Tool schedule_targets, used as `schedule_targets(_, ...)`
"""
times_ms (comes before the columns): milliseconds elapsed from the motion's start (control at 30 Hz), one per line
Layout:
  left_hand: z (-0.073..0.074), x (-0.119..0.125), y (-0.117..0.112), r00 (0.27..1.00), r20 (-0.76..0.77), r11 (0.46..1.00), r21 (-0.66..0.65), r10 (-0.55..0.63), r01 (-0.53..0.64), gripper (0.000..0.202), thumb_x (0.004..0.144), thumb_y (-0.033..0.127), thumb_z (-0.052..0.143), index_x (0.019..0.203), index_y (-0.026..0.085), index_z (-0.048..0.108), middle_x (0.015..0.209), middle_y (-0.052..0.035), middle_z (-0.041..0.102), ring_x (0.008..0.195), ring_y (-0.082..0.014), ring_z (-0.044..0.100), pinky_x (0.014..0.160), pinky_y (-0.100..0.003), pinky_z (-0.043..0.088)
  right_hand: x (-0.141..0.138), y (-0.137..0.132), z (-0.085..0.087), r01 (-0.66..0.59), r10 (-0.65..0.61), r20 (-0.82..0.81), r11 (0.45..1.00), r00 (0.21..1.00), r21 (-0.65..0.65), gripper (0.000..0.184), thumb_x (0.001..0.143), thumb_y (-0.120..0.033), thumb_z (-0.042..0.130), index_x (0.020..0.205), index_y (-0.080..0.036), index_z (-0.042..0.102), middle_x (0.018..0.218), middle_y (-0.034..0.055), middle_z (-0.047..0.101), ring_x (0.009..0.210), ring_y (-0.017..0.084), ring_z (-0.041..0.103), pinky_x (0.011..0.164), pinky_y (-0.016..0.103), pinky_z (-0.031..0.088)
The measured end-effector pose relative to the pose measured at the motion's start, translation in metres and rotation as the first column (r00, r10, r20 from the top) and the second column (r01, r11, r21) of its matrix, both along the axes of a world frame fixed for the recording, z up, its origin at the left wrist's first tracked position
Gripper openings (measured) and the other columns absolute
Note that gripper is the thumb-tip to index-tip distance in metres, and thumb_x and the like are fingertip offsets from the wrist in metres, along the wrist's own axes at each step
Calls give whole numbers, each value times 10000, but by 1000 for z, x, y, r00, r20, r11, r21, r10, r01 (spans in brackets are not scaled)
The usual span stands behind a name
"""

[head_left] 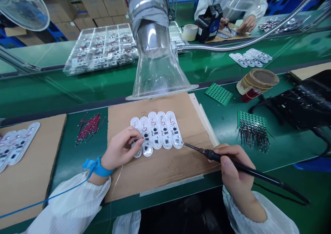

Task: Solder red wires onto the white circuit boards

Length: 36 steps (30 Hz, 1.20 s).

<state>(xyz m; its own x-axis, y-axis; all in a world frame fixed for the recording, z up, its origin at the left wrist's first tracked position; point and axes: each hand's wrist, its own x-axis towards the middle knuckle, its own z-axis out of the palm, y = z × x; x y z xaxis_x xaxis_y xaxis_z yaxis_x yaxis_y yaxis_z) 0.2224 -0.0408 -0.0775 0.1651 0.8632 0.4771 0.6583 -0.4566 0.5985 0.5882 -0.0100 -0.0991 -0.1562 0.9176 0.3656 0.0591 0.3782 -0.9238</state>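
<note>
Several white oval-ended casings with small circuit boards (165,132) lie side by side on a brown cardboard sheet (165,172). Over the two leftmost casings, my left hand (125,146) pinches a thin solder wire (118,177), whose tail runs down past the wrist. A blue wrist strap (99,167) circles that wrist. In my right hand (234,168) is a black soldering iron (213,155), held like a pen. Its tip points left and is close to the lower end of the rightmost casing; whether they touch I cannot tell.
A clear fume hood (160,68) hangs above the cardboard. Red wires (89,127) lie left; green boards (219,94), one with dark-leaded parts (253,132), lie right near a tape roll (258,80). Behind are a parts tray (100,47) and a co-worker's hands (247,24).
</note>
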Motion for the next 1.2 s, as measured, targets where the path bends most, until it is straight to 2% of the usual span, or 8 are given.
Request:
schedule_targets(67,-2,-1,0,1000,-6,1000,-9,-8,8,105,1002,104,645,982,204,623,708,55,473,605,-104,452,582,-223,390,-7,-5,-1,19,-19,16,1000,1000,-20,106,1069,-332,660,1065,-243,716,864,46,694,758,214,717,633,316,581)
schedule_targets(167,-4,-2,0,1000,-17,1000,-13,-10,10,99,1014,111,641,994,204,616,714,58,463,615,-100,455,588,-217,387,-14,-8,-5,13,-14,129,1000,992,13,96,1059,-328,672,1068,-247,722,891,47,715,763,210,724,659,317,597)
schedule_targets(400,-2,0,0,1000,-14,999,-29,-22,21,99,1021,111,637,993,204,615,720,59,462,618,-98,452,583,-212,380,-15,-2,-5,-49,28,258,996,966,77,53,1046,-292,675,1046,-259,717,882,32,732,748,194,716,651,294,598)
schedule_targets(667,1,4,3,998,-44,998,-43,-39,37,105,1027,105,638,988,201,624,728,65,438,620,-91,447,593,-208,376,-17,-1,-1,-98,76,277,993,958,66,48,1039,-260,683,1076,-268,712,908,15,740,756,168,728,681,258,608)
schedule_targets(900,0,3,2,999,-19,998,-51,-25,24,102,1028,109,635,986,202,624,724,66,441,619,-93,449,592,-206,380,-18,-1,-2,-50,27,242,995,970,90,60,1057,-283,659,1066,-261,714,909,0,730,775,145,724,695,219,601)
schedule_targets(1200,2,4,2,999,-27,998,-46,-36,35,118,1027,99,634,980,206,622,727,68,422,623,-94,443,595,-211,373,-17,-1,-2,-114,91,287,991,954,63,55,1046,-269,683,1092,-272,713,927,-7,744,772,139,742,704,212,610)
